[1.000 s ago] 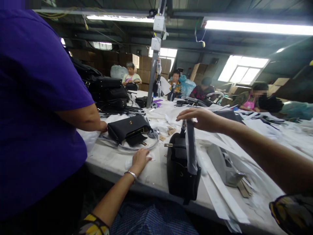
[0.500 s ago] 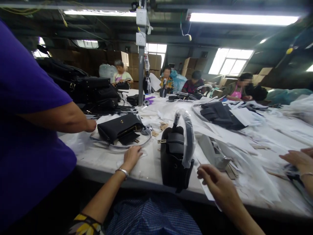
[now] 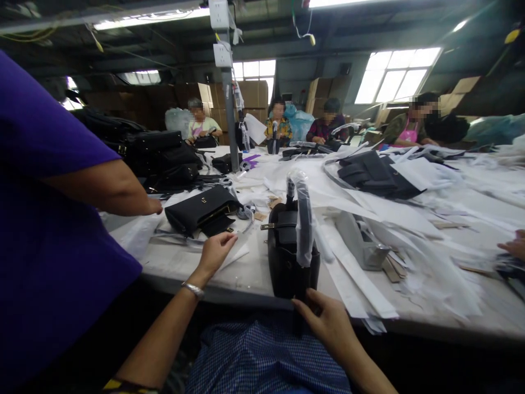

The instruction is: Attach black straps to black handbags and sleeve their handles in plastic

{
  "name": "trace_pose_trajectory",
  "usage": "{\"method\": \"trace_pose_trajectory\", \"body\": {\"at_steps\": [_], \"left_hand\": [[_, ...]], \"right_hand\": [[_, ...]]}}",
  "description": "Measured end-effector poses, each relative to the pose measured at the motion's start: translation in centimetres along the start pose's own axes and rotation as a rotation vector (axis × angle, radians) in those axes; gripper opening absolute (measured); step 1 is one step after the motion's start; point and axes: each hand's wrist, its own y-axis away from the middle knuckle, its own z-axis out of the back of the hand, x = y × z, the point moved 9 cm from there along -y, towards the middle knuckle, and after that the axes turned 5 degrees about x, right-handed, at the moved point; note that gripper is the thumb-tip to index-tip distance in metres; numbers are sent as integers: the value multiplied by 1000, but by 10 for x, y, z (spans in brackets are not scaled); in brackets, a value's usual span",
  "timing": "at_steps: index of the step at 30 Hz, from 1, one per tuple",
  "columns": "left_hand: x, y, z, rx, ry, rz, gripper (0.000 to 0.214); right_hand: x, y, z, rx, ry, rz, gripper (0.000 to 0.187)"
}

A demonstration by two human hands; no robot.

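A black handbag [image 3: 279,268] stands upright at the table's front edge, its arched handle [image 3: 304,230] wrapped in clear plastic. A brass-coloured clasp piece sticks out from its left side. My right hand [image 3: 330,320] is at the bag's lower front, thumb and fingers closed on a dark strap [image 3: 301,314] that hangs over the edge. Left of the bag, my left hand [image 3: 215,254] is raised a little over the table with its fingertips pinched together; what they hold, if anything, is too small to make out. Just beyond it, another black handbag [image 3: 192,210] lies with its flap open.
A co-worker in a purple shirt [image 3: 61,180] stands close on my left. White paper sheets [image 3: 369,273] and a grey block-shaped object [image 3: 361,243] lie to the right. Black bags [image 3: 156,153] are piled at the back left. A post [image 3: 229,109] rises from the table.
My right hand has moved left from the paper to the bag's hanging strap. My left hand has lifted off the table and its fingers have pinched together. White strips at right now lie on the table.
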Motion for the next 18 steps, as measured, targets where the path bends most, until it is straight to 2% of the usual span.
{"method": "trace_pose_trajectory", "body": {"at_steps": [3, 5, 6, 9, 13, 18], "left_hand": [[-15, 24, 14, 12, 249, 54, 33], [-20, 48, 15, 33, 463, 146, 37], [-22, 62, 12, 51, 549, 197, 40], [-23, 107, -6, 129, 695, 327, 46], [-17, 162, -40, 237, 837, 488, 47], [-13, 204, -61, 292, 843, 577, 47]], "right_hand": [[6, 3, -23, 329, -420, -51, 36], [11, 8, -32, 458, -612, -94, 38], [14, 9, -34, 480, -669, -103, 37], [16, 9, -38, 429, -774, -105, 34], [11, 8, -46, 261, -914, -114, 33], [7, 8, -54, 106, -1022, -93, 31]]}}
